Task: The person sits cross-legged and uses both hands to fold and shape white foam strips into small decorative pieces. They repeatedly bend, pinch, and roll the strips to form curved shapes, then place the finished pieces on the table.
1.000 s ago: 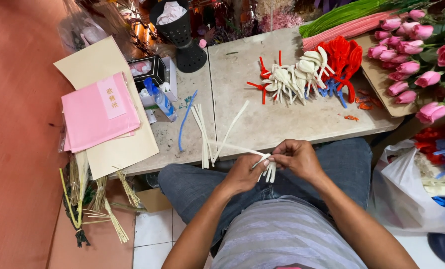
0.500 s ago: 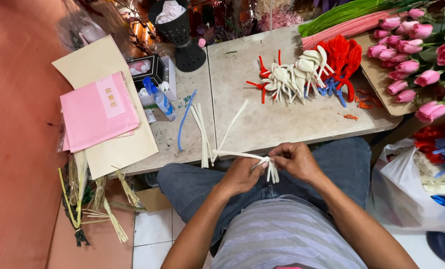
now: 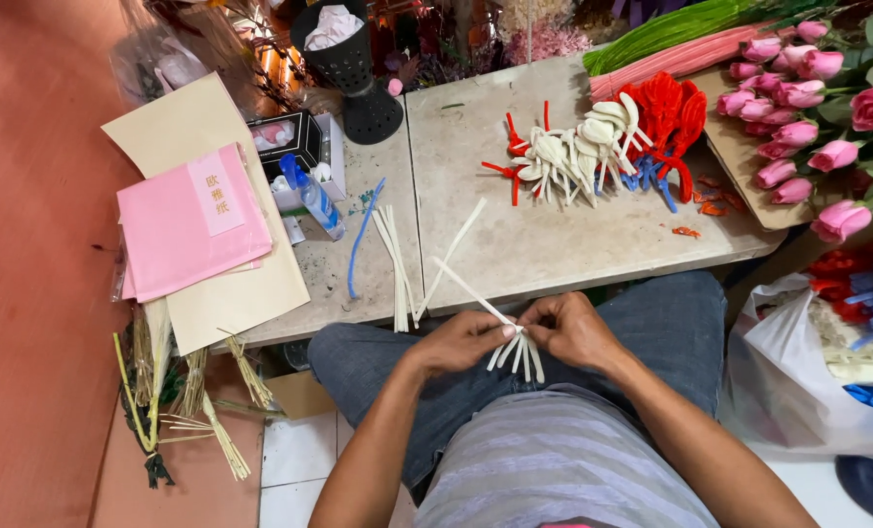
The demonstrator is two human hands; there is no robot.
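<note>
Over my lap, my left hand [image 3: 464, 340] and my right hand [image 3: 571, 330] pinch a small bunch of white pipe cleaners [image 3: 516, 350] between their fingertips. The short ends of the bunch fan downward below my hands. One long white stem [image 3: 466, 286] runs up and left from the bunch toward the table edge. Several more white stems [image 3: 397, 266] lie on the stone table [image 3: 573, 235] just beyond my left hand, next to a blue pipe cleaner [image 3: 361, 235].
A pile of finished white, red and blue twisted pieces [image 3: 603, 147] lies mid-table. Pink roses [image 3: 808, 108] sit at the right, pink paper [image 3: 187, 220] on beige sheets at the left, a black bin [image 3: 343, 59] at the back. White bag [image 3: 808, 372] at my right.
My hands have kept twisting the bunch in place; the long white stem has swung slightly and the short ends fan out more below my fingers.
</note>
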